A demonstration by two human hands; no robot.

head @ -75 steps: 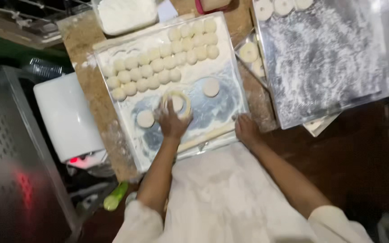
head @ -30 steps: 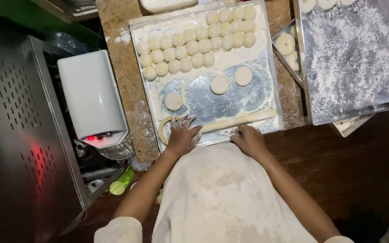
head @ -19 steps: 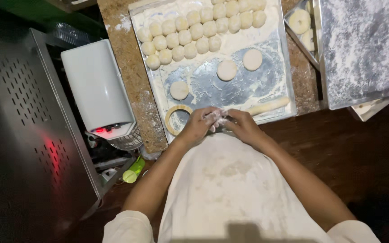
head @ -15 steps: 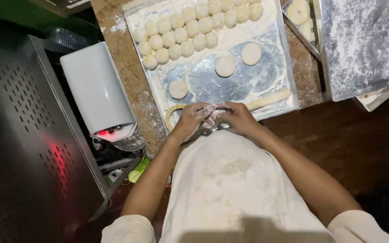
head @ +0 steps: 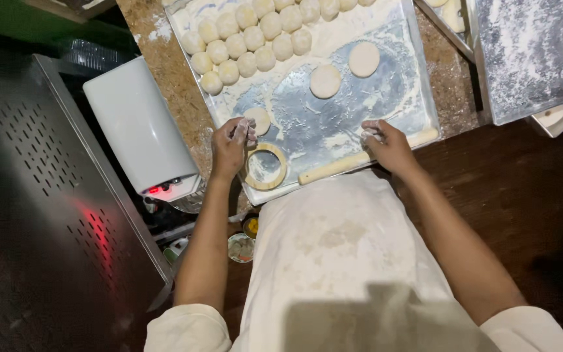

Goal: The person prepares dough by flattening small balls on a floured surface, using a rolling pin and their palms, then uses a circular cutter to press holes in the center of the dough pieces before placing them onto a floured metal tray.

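Observation:
My left hand [head: 230, 145] rests at the near left corner of the floured metal tray [head: 399, 104], its fingertips touching a flattened dough disc [head: 258, 120] just above a round ring cutter [head: 266, 167]. My right hand [head: 388, 145] lies on the tray's near edge, fingers curled and dusted with flour, right over a wooden rolling pin [head: 333, 167] that stretches along that edge. Two more flattened discs [head: 325, 81] [head: 364, 58] lie mid-tray, and several dough balls [head: 249, 36] fill the far part in rows.
A white appliance [head: 139, 127] with a red light stands left of the tray beside a perforated steel surface [head: 27, 215]. A second floured metal sheet [head: 532, 52] lies at the right. A brown counter [head: 177, 98] holds the tray; dark wood floor lies at the right.
My hands were together at the tray's near edge, working something between them; now they are apart, the left by the ring cutter and dough disc, the right over the rolling pin.

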